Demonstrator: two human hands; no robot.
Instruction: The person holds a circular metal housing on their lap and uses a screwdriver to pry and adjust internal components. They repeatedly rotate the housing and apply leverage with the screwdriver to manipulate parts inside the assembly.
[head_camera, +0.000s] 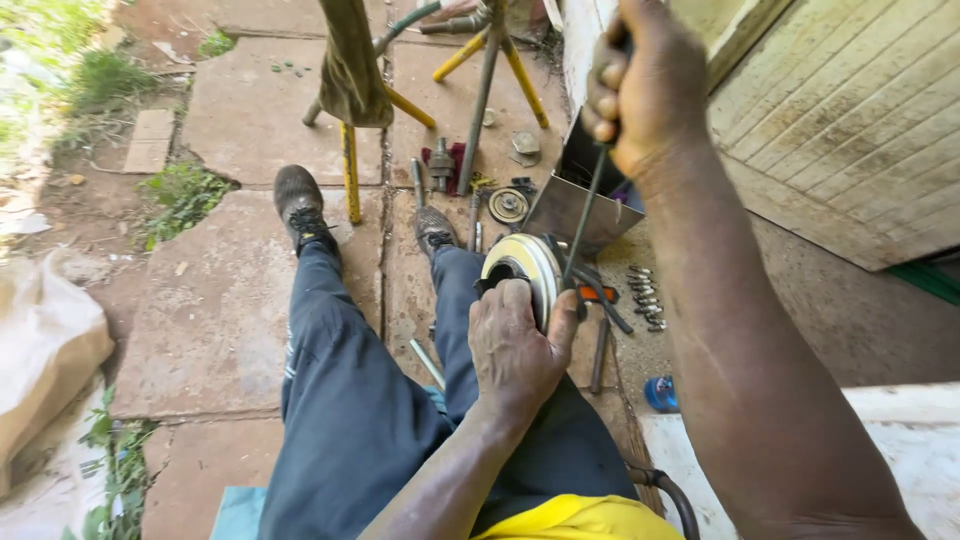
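I sit with my legs stretched out over stone paving. My left hand (512, 345) grips a round metal disc-shaped part (528, 268) with a pale rim, held on edge over my right thigh. My right hand (640, 85) is raised high and closed around the handle of a long thin tool (583, 218), a screwdriver-like rod. Its shaft runs down to the disc's right side, where the tip meets the part. The tool's handle is hidden inside my fist.
Several bolts (645, 297) and hand tools (600, 310) lie on the ground right of my leg. A metal box (580, 190), a yellow-legged stand (350, 170) with a draped cloth (352, 62), a wooden door (850, 120), a white sack (40, 350).
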